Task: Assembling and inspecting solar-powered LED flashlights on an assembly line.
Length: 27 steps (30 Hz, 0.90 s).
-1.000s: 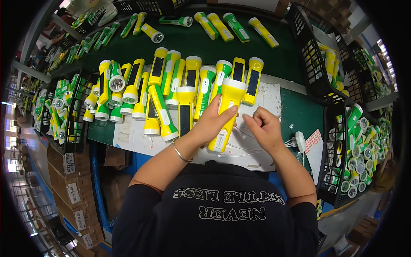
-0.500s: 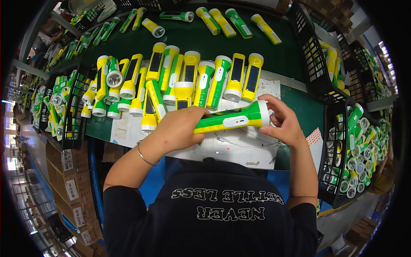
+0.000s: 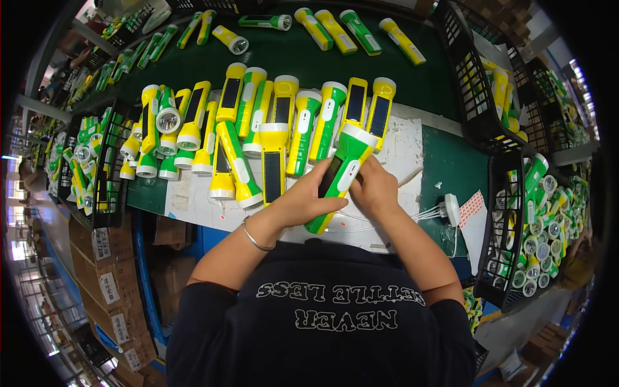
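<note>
A green and yellow flashlight (image 3: 356, 146) with a white head rim stands tilted in front of me, head up and away to the right. My left hand (image 3: 303, 201) is wrapped round its body from the left, the thumb lying across the lower part. A dark solar panel and a white side plate with a small port show on it. My right hand (image 3: 376, 187) is closed against its right side just below the head, with some fingertips hidden. White cables (image 3: 412, 217) run beneath my right forearm to a white charging hub (image 3: 451, 209).
Several similar flashlights (image 3: 273, 174) stand and lean in a cluster beyond my hands on a white board (image 3: 193, 200). More lie along the green table's far side (image 3: 271, 55). Black crates (image 3: 506, 232) of flashlights flank the table; cardboard boxes (image 3: 106, 277) are stacked at the lower left.
The flashlight has turned from lying crosswise to standing tilted, head away. My right hand has left its head end and moved left to its side. The charging hub has come into view.
</note>
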Motion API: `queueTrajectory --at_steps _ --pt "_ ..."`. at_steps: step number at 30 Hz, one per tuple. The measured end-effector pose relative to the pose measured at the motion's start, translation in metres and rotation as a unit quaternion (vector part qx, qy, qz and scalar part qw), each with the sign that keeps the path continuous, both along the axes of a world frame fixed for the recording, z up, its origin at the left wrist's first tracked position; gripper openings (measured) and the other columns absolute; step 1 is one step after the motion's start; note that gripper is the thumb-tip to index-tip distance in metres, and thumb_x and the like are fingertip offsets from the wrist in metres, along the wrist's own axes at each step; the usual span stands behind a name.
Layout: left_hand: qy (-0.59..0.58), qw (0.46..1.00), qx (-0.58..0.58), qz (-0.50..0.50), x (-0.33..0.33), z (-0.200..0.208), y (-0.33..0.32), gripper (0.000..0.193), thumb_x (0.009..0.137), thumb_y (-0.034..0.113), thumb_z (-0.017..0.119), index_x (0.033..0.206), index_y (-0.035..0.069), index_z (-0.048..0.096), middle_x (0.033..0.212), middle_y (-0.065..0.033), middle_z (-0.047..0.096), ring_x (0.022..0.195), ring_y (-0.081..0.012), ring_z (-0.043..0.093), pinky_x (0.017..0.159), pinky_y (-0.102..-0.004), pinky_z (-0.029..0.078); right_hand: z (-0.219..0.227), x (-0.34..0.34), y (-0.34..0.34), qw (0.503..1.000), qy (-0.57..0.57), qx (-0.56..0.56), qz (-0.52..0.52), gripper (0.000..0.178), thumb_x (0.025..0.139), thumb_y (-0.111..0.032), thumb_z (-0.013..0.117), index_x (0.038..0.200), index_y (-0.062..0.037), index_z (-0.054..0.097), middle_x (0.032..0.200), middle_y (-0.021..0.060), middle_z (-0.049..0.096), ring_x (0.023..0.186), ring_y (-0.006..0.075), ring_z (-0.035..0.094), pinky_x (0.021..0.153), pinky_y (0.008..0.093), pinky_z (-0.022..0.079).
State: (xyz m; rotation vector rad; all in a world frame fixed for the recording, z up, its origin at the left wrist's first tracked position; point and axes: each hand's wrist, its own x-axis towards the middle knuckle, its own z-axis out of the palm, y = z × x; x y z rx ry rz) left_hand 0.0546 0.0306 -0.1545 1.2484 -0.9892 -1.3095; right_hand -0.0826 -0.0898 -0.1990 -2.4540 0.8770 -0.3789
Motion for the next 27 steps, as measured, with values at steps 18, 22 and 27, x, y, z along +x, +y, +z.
queueTrajectory --at_steps 18,22,27 --pt "-0.397 0.912 -0.055 0.081 -0.011 0.004 -0.012 0.067 0.073 0.01 0.061 0.129 -0.006 0.028 0.118 -0.026 0.044 0.109 -0.0377 0.046 0.094 -0.0372 0.037 0.054 -0.031 -0.021 0.874 -0.16 0.458 -0.024 0.011 0.079 -0.01 0.064 0.08 0.0004 0.059 0.072 0.0015 0.059 0.065 0.0056 0.052 0.062 0.0185 0.041" --pt "-0.352 0.925 -0.114 0.083 -0.009 -0.002 -0.011 0.066 0.074 0.011 0.061 0.129 -0.007 0.028 0.119 -0.0268 0.043 0.111 -0.0384 0.044 0.095 -0.0392 0.036 0.052 -0.032 -0.021 0.856 -0.199 0.477 -0.032 0.012 0.079 -0.011 0.064 0.08 0.0003 0.059 0.071 0.0007 0.058 0.065 0.0051 0.052 0.061 0.018 0.041" --pt "-0.35 0.926 -0.107 0.091 -0.012 -0.002 -0.011 0.065 0.074 0.01 0.059 0.128 -0.007 0.028 0.12 -0.0276 0.042 0.111 -0.0387 0.044 0.095 -0.0402 0.036 0.048 -0.029 -0.008 0.877 -0.206 0.43 -0.055 0.013 0.08 -0.012 0.064 0.079 -0.0003 0.058 0.07 -0.0002 0.057 0.063 0.0042 0.05 0.06 0.0176 0.04"
